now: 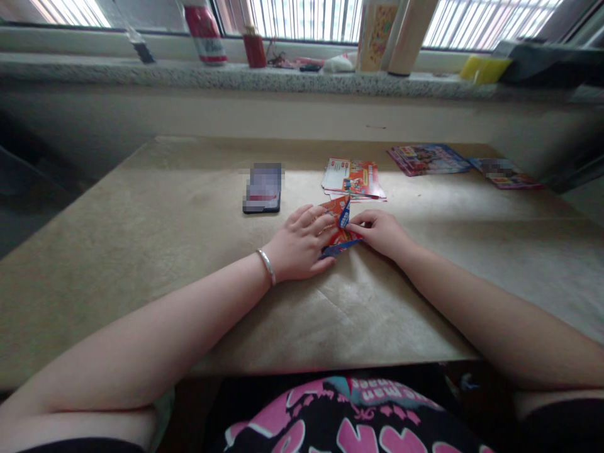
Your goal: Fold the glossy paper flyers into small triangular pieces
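Observation:
A printed sheet of folded paper (340, 234), orange with blue edges, lies on the table under my hands. My left hand (304, 244) rests flat on its left part, fingers stretched out and a bracelet at the wrist. At the paper's right edge, thumb and forefinger of my right hand (377, 231) pinch a folded corner. Just beyond the paper sits a stack of printed cards or leaflets (356, 177), red and white. What lies beneath my left palm is hidden.
A phone (263, 189) lies left of the leaflet stack. Two more piles, printed leaflets (427, 159) and further leaflets (504, 173), lie at the back right. On the windowsill (170, 74) stand a red can (205, 34), a small red bottle (255, 50) and a tall cylinder (411, 38).

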A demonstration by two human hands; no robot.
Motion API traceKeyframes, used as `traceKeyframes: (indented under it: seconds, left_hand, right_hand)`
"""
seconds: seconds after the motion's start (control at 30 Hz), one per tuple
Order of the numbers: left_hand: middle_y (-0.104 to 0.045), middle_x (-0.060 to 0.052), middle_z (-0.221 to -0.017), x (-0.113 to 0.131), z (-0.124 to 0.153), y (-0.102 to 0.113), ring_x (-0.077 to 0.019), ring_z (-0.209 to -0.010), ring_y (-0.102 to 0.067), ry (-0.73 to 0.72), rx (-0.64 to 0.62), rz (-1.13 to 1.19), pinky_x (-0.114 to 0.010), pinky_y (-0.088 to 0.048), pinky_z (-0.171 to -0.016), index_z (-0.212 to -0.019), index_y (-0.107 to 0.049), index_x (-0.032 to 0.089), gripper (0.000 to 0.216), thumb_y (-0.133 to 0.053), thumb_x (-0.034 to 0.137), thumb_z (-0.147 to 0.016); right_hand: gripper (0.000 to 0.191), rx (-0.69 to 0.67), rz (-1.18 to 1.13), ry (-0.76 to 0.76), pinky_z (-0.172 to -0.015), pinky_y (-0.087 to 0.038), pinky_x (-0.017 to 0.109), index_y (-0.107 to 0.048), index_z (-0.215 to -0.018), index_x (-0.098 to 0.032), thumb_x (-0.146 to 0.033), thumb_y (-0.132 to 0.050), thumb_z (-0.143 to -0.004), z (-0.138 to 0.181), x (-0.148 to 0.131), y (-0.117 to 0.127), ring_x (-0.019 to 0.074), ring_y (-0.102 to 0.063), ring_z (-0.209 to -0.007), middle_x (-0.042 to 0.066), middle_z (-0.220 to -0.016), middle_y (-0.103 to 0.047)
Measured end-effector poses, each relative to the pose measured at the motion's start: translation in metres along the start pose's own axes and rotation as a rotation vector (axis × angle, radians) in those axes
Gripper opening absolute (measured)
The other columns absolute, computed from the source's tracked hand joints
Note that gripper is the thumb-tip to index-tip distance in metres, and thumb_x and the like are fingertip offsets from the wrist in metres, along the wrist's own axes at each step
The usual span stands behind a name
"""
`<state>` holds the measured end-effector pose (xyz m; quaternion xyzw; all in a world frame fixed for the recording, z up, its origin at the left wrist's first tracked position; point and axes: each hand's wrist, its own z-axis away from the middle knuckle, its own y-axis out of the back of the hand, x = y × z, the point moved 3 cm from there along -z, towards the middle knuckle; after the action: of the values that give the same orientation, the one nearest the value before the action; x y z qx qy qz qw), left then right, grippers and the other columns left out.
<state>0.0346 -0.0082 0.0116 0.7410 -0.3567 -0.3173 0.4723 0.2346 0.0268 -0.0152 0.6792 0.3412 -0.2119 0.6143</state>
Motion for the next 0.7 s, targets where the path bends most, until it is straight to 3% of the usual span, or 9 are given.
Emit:
traceKeyframes:
  seconds: [0.27, 0.7]
  left_hand:
    - [-0.057, -0.009, -0.131, -0.0005, -0.003, -0.0037, -0.0286, -0.121, -0.047, -0.068, -0.125, 0.096, -0.046, -0.031, -0.109, -0.128, -0.057, 0.017, 0.051, -0.047, 0.05, -0.09]
    - [-0.059, -0.005, -0.132, 0.0009, -0.0026, -0.0046, -0.0269, -0.12, -0.047, -0.055, -0.131, 0.128, -0.044, -0.03, -0.105, -0.132, -0.053, 0.021, 0.05, -0.049, 0.048, -0.09]
  right_hand:
    - [0.016, 0.003, 0.059, -0.034, -0.063, -0.042, 0.028, -0.074, -0.076, -0.023, -0.038, -0.067, -0.074, -0.001, -0.0004, -0.0002, 0.0147, -0.058, -0.063, -0.001, -0.07, -0.07]
    - [0.026, -0.027, 0.033, -0.06, -0.061, -0.041, 0.027, -0.072, -0.072, -0.021, -0.047, -0.067, -0.073, -0.0058, -0.0011, 0.0032, 0.0143, -0.055, -0.06, 0.0, -0.064, -0.067]
